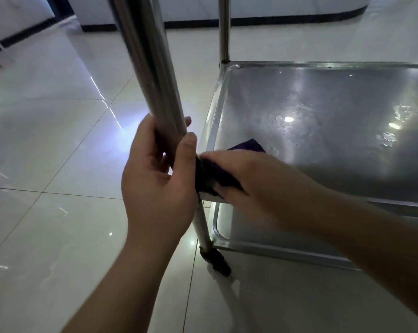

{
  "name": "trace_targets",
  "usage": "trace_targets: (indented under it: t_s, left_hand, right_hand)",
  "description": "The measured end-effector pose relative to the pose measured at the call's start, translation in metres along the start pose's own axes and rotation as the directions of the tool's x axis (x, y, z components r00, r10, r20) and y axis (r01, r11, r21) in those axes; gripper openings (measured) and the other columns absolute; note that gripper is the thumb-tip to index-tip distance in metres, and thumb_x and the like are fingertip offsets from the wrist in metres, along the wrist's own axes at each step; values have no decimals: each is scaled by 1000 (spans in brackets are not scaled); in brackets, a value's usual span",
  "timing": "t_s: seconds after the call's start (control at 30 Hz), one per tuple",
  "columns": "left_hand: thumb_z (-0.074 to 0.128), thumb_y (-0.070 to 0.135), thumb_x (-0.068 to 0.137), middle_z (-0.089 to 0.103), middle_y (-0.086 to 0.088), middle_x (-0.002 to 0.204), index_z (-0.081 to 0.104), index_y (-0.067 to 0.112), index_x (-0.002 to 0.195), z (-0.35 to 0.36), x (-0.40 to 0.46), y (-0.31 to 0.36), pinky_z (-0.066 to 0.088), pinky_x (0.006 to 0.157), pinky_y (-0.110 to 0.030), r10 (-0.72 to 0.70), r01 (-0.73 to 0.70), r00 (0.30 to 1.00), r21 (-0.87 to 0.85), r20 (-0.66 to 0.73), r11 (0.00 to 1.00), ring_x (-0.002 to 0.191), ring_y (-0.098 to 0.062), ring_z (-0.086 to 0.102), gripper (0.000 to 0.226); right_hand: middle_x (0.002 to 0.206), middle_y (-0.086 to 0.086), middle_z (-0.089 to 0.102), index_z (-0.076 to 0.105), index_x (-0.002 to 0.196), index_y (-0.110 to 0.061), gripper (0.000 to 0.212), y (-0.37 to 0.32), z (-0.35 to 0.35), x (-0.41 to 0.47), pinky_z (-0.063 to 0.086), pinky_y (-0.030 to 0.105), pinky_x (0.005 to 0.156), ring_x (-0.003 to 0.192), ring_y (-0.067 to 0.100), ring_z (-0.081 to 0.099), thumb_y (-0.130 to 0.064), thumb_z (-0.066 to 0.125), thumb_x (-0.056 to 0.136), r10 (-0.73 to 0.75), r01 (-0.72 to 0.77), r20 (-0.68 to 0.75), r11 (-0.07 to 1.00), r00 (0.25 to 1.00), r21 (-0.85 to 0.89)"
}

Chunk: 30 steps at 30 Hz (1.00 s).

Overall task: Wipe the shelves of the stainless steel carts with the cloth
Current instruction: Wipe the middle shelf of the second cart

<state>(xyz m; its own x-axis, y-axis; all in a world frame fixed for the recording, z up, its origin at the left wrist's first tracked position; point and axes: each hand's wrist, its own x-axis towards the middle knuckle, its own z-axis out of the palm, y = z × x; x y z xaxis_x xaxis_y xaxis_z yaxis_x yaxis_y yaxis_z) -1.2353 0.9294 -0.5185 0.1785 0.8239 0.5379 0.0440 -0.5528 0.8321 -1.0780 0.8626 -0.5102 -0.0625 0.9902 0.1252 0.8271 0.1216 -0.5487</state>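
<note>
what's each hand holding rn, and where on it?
Left hand grips the cart post just above the shelf corner. Right hand presses the cloth there.
</note>
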Motion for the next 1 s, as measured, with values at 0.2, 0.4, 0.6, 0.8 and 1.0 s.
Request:
trace_targets:
  t_s: [0.2,0.4,0.6,0.8,1.0]
  left_hand:
    - [60,25,102,73,19,110,62,39,116,7,-3,-2,60,81,-44,7,-8,999,-5,-43,1000,101,-16,72,21]
    - [60,24,102,68,9,97,63,27,111,11,-2,-2,56,73,-24,14,-15,998,-18,-57,1000,85,-11,67,10]
    - [62,22,102,69,12,99,65,22,120,12,-3,2,53,74,-18,-24,22,999,-32,-48,999,88,-9,67,18]
    - [62,23,102,69,15,99,65,23,126,9,-2,1,53,77,-15,-16,15,999,-26,-38,1000,91,-10,68,24]
    - [61,25,102,73,17,112,66,22,127,8,1,-4,57,85,-28,-3,4,999,33,-48,999,102,-13,72,25]
  right_hand:
    - [157,-21,35,38,147,-50,46,9,4,23,27,20,108,139,-6,28,-41,32,102,105,-114,196,993,975,32]
    - [169,-12,14,27,158,-40,50,49,-9,96,5,37,122,154,19,14,-43,26,109,218,-193,135,965,967,-177]
    - [165,14,26,34,155,-15,52,98,-41,164,21,51,121,150,34,26,-29,24,107,476,-444,-18,805,879,-394]
    - [169,9,15,27,160,-22,54,81,-21,128,14,54,124,154,35,13,-36,27,109,408,-371,95,889,908,-269]
    - [163,-26,10,17,154,-51,62,21,14,9,14,16,104,137,-11,5,-56,27,93,197,-182,117,975,973,-127]
